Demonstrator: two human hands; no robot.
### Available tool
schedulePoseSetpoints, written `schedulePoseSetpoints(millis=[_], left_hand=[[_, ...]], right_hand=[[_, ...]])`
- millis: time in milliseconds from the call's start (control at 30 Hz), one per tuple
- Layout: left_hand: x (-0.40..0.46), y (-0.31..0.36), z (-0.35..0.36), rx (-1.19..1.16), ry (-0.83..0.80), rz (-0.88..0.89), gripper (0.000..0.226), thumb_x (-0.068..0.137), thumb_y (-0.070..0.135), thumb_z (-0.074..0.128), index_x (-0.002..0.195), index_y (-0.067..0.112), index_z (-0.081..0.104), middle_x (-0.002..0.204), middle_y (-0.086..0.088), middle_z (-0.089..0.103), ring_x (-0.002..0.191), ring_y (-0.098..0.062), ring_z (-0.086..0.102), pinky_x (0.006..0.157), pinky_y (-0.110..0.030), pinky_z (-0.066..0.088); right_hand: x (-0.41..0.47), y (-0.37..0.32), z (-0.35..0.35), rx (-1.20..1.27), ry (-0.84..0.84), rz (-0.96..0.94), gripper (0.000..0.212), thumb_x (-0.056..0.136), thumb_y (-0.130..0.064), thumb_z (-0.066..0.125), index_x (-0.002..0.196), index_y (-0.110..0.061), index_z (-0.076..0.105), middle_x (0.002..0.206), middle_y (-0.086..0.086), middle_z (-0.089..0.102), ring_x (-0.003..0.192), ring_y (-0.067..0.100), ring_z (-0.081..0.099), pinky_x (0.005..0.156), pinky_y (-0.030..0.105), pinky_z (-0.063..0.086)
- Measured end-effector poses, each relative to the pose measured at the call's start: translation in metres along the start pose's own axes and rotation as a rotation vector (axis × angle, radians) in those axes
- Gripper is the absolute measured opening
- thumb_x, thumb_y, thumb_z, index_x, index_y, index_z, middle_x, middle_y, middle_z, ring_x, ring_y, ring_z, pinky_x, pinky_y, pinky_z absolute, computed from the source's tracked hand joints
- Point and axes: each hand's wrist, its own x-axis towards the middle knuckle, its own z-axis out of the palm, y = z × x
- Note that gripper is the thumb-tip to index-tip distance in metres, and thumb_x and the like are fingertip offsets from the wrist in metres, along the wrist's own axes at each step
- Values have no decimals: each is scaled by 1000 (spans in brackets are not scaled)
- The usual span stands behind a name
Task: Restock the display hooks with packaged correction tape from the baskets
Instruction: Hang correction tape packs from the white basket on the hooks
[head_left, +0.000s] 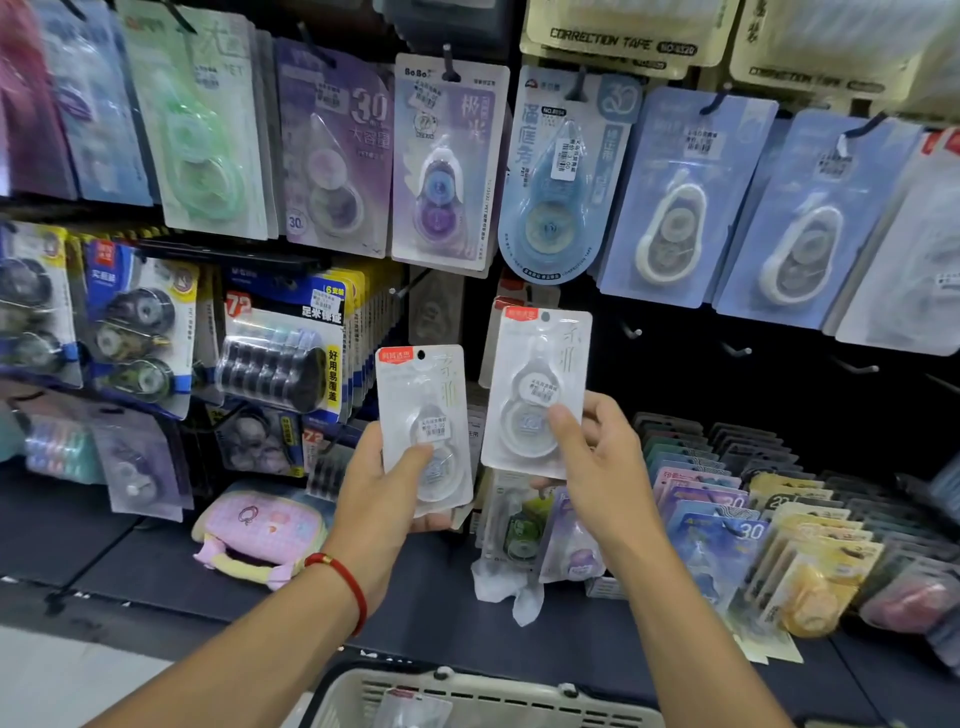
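Head view: two clear-fronted correction tape packs up in front of the wall. Left hand (387, 486) gripping the lower pack (423, 423), thumb over its blister; right hand (597, 467) pinching the higher pack (537, 392) just below the blue teardrop pack (563, 176). Mid-hang, by the look. Next: hang-hole onto a bare hook (740, 349). Basket (467, 693) waiting below.

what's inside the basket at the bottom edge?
One clear packaged correction tape with a red header lies inside the grey basket. The rest of its interior is cut off by the frame, so any further stock cannot be seen.
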Motion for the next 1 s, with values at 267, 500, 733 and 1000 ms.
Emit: schedulePoseSetpoints(millis=[267,500,733,1000], left_hand=[[2,1,-5,64,31,97,25,98,17,64,107,40,65,94,20,74,82,-9,74,52,-33,60],[1,4,-5,134,3,178,25,87,23,63,108,36,59,97,15,74,77,-11,74,52,-34,59],[-12,7,7,37,-225,85,34,101,2,63,124,26,60,116,-6,77,93,-29,79,62,-39,65],[-16,8,15,69,-295,74,63,101,-9,58,154,24,46,132,-5,68,109,-34,72,85,-41,64]], right_hand=[[1,-9,-1,23,3,-57,20,105,-36,63,117,-20,67,87,-7,79,60,11,72,49,22,55],[2,9,-5,-527,-5,122,44,106,-47,51,144,-24,49,128,-8,64,102,11,69,83,27,54],[-7,4,2,-258,-326,50,26,99,-45,68,121,-32,67,107,-12,77,98,4,73,88,33,61],[-5,1,3,-38,-82,6,19,103,-30,66,120,-23,65,103,-4,79,89,15,77,59,30,60]])
